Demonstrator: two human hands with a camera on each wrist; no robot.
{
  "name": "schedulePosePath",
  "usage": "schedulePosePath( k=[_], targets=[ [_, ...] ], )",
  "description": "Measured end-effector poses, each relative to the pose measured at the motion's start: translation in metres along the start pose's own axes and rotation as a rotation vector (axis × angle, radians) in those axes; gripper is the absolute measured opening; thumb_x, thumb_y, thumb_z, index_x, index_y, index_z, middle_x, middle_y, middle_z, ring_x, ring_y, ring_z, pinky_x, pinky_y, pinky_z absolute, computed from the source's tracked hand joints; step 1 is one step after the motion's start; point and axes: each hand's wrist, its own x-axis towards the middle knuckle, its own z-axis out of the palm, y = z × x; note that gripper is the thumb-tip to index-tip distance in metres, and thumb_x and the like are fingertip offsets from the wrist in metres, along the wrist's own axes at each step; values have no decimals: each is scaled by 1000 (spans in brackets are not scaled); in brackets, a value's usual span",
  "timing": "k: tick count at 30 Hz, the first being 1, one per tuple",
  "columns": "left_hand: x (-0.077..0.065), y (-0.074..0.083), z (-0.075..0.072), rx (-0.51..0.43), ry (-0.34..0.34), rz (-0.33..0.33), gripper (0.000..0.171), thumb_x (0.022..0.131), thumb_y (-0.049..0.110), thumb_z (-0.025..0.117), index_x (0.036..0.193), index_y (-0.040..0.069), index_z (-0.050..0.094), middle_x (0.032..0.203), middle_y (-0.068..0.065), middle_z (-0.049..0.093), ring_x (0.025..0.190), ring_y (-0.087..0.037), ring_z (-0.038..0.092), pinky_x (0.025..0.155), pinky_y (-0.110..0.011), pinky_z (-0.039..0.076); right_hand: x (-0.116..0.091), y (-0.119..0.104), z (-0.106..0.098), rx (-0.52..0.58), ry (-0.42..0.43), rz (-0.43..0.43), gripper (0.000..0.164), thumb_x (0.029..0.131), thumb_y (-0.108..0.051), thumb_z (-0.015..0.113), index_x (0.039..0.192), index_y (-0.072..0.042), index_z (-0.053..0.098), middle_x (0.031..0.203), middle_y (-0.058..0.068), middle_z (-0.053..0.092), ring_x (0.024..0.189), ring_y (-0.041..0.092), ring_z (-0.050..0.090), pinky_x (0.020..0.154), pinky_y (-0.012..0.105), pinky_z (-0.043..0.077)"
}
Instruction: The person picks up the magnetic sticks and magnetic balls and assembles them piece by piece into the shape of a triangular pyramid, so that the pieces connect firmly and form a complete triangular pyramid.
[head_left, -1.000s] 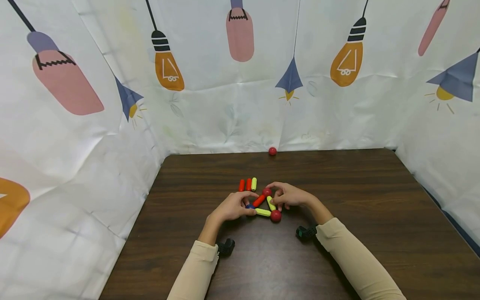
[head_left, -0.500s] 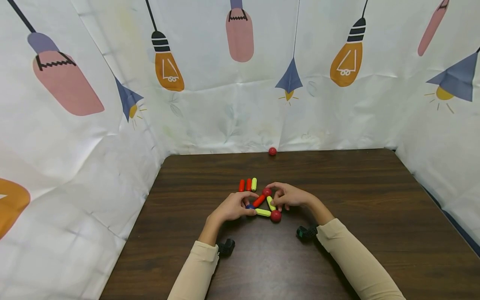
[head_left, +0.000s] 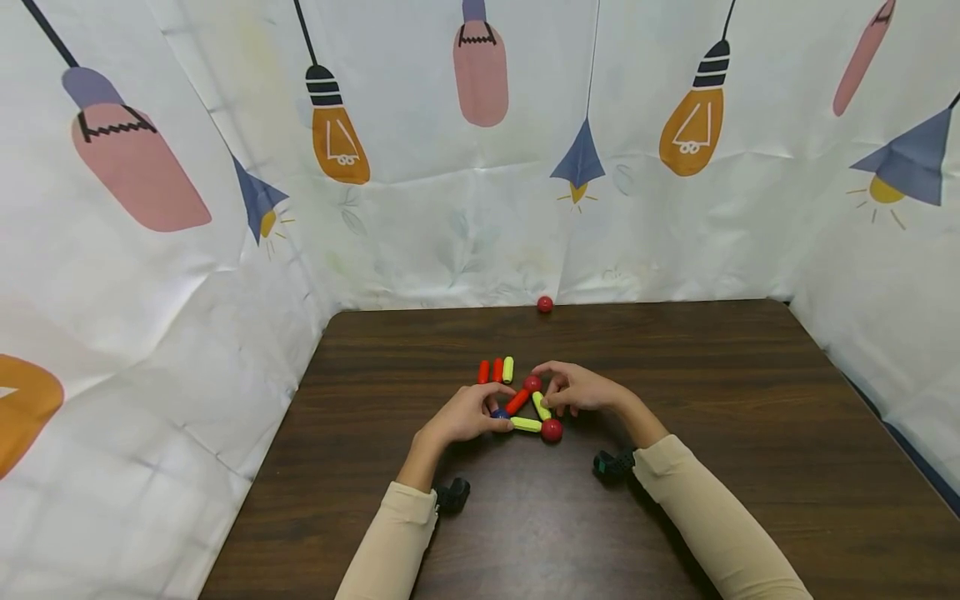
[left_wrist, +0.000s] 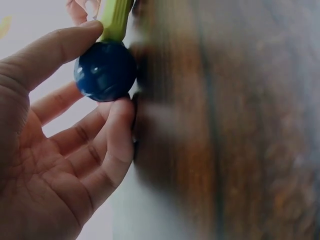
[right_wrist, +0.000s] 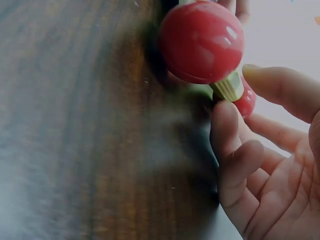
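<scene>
A triangle of magnetic-looking rods and balls lies between both hands on the table. Its corners are a blue ball [left_wrist: 105, 71], a far red ball [head_left: 532, 382] and a near red ball [right_wrist: 201, 41]. A red rod [head_left: 517, 402] and two yellow-green rods, a front one [head_left: 526, 425] and a right one [right_wrist: 229, 87], form the sides. My left hand [head_left: 467, 413] holds the blue corner, thumb at the front rod's end and fingers curled behind the ball. My right hand [head_left: 583, 390] pinches the right rod, with its index finger reaching to the far red ball.
Beyond the triangle lie two loose red rods, left [head_left: 483, 372] and right [head_left: 498, 370], beside a yellow-green one [head_left: 508, 369]. Another red ball [head_left: 545, 304] sits at the back edge of the dark wooden table [head_left: 675, 333]. A patterned white cloth [head_left: 465, 233] hangs behind.
</scene>
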Motion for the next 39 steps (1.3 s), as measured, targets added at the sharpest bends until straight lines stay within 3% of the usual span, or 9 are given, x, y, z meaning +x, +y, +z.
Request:
schedulePosePath(
  k=[9,15,27,32,36,39],
  targets=[
    [-2,-2,-4,-2,-20,-3,30,87,26,84,111,15,69,88,-1,65,79,-17,61,68,-29,52,10,3,-8,-26,94,10,47,97,-18,70,140,-7,55,87,6,67,70,19,61,59,30,51],
    [0,-3,-3,15,32,-6,25,86,29,84,101,17,69,86,1,65,77,-15,59,67,-29,51,6,-1,-3,-39,32,-33,56,98,-16,69,148,-3,47,89,6,65,71,19,58,61,29,49],
    [2,-3,-1,51,117,-27,26,90,29,80,108,13,69,83,-2,66,69,-13,57,64,-28,49,-5,1,2,-58,68,9,69,98,-16,69,157,-7,35,84,4,63,66,17,55,58,30,48],
    [2,-6,-11,36,223,-75,21,93,26,76,108,11,70,82,-1,67,68,-14,57,64,-29,48,-13,8,-3,-47,114,37,70,97,-17,71,157,-7,37,85,6,63,68,18,56,58,31,49],
    [5,-11,-20,13,337,-144,20,94,24,74,109,12,71,83,-2,68,68,-16,57,64,-30,46,-21,10,-7,-41,147,50,69,96,-19,72,156,-9,38,85,7,62,68,20,56,59,32,49],
    [10,-16,-26,-22,385,-196,21,95,24,73,112,12,70,87,-5,67,69,-19,57,63,-31,45,-24,13,-8,-24,169,50,69,96,-19,72,155,-9,39,85,8,61,66,21,56,59,33,49]
  ],
)
